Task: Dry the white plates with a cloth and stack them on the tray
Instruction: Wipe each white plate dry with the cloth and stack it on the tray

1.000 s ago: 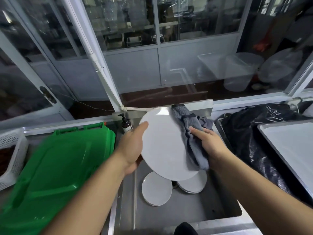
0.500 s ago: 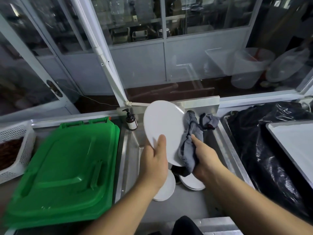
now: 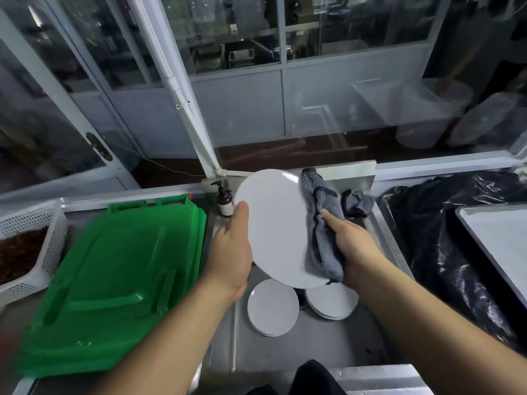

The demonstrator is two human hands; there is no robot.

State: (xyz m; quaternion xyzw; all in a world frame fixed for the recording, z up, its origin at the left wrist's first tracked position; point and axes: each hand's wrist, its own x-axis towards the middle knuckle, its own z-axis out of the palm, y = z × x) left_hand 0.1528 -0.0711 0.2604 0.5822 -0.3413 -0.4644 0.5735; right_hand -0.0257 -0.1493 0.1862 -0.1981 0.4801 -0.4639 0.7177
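Observation:
A white plate (image 3: 275, 226) is held tilted above the steel sink (image 3: 313, 346). My left hand (image 3: 232, 249) grips its left rim, thumb on the face. My right hand (image 3: 349, 246) holds a grey cloth (image 3: 320, 223) against the plate's right side; the cloth wraps over the rim. Two low stacks of white plates lie in the sink below, one stack (image 3: 272, 307) on the left and another stack (image 3: 332, 305) on the right, partly hidden by the held plate. The metal tray (image 3: 496, 238) lies at the far right.
A green plastic lid (image 3: 114, 275) covers the counter left of the sink. A white basket (image 3: 34, 252) with brown contents stands at far left. A soap pump bottle (image 3: 224, 199) stands behind the sink. Black plastic bags (image 3: 433, 238) lie between sink and tray. Glass partitions rise behind.
The plate has turned to show more of its face, and my left hand shifted from its lower edge to its left rim. The cloth moved up along the plate's right side.

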